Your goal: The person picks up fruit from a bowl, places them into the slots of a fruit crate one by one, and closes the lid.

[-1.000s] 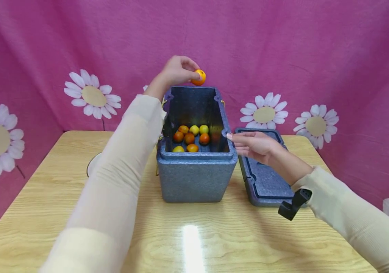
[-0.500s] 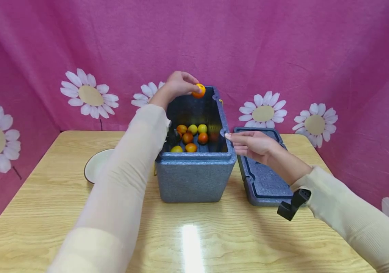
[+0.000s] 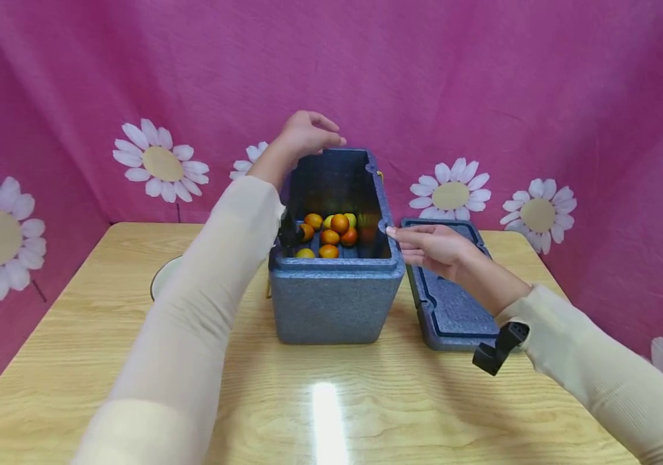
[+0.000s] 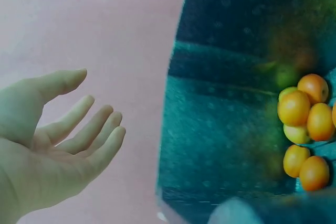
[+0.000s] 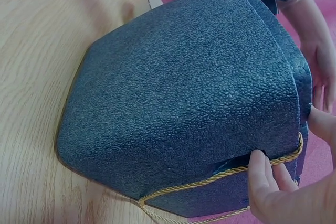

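A dark grey foam box (image 3: 334, 307) stands uncovered on the table, several round orange and yellow fruits (image 3: 329, 251) lying on its floor. One orange fruit (image 3: 339, 223) rests on top of others in the pile. Above the far left part of the box hovers my left hand (image 3: 305, 134); in the left wrist view its fingers (image 4: 107, 148) are spread loosely around nothing. My right hand (image 3: 438, 248) holds the box's right rim, thumb at the top edge. The right wrist view shows its other fingers (image 5: 258, 174) against the outer wall beside a gold rope (image 5: 220, 175).
The box's lid (image 3: 461, 320) lies on the table to the right. A pale dish (image 3: 161, 279) with a dark rim is partly hidden behind my left sleeve. Behind the wooden table (image 3: 273, 413) hangs a pink cloth with daisies (image 3: 450, 194).
My left hand lowered an orange fruit toward the box, then let it go and rose slightly. That fruit is now on the pile inside. The right hand has stayed at the rim.
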Action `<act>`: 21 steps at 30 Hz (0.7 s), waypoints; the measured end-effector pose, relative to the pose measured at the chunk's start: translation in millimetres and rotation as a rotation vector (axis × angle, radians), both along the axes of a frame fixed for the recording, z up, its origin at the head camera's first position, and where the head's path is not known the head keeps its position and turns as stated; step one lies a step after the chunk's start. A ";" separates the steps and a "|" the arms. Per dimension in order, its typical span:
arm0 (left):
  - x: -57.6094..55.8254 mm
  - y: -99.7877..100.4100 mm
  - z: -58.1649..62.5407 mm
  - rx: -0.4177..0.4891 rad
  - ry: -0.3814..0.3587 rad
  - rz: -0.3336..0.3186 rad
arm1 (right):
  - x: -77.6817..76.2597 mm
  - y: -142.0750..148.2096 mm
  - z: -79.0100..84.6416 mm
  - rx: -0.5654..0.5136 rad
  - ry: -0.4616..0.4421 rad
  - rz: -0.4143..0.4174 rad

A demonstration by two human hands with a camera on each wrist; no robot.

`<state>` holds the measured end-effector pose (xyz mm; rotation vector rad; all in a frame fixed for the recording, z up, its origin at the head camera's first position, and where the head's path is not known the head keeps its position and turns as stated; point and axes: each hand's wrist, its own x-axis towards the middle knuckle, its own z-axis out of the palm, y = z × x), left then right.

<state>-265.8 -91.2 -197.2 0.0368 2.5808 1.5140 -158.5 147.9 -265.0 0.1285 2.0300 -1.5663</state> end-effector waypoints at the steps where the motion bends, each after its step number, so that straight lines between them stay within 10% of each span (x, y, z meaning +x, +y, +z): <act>1: 2.6 0.2 1.5 -0.007 0.003 -0.015 | -0.8 0.6 -0.6 0.020 0.006 0.002; 12: 52.9 25.1 6.8 -0.049 0.164 -0.224 | -3.7 11.7 -6.1 0.171 0.126 0.037; 21: 78.6 83.4 -10.6 -0.149 0.296 -0.420 | -1.5 67.2 -25.2 0.337 0.326 0.060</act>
